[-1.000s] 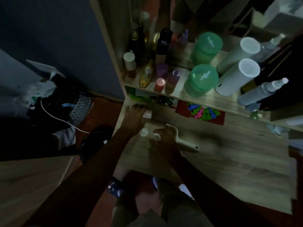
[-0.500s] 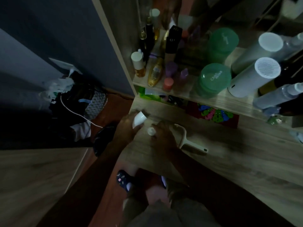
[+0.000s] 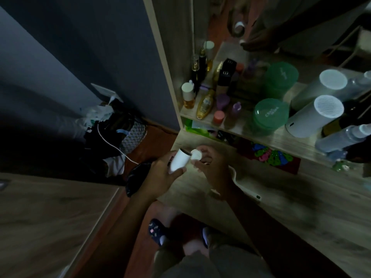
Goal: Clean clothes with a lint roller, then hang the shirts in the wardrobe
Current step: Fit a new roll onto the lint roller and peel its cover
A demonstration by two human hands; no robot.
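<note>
My left hand (image 3: 160, 173) grips a white cylindrical roll (image 3: 179, 161), a lint roller refill, held tilted above the left end of the wooden desk (image 3: 281, 207). My right hand (image 3: 212, 167) holds the white lint roller handle; its round end piece (image 3: 195, 155) meets the top of the roll, and the thin handle (image 3: 248, 190) runs out to the right behind my wrist. No shirts are visible in this dim view.
A shelf (image 3: 241, 129) above the desk carries several bottles, two green jars (image 3: 269, 115) and white cylinders (image 3: 315, 117). A bag with a white cable (image 3: 120, 133) sits on the floor at left. A wooden panel (image 3: 50, 217) fills the lower left. My slippered feet (image 3: 156, 231) stand below.
My left hand picked the white roll up off the desk and raised it. My right hand lifted the roller handle's end to meet it. The camera tilted slightly.
</note>
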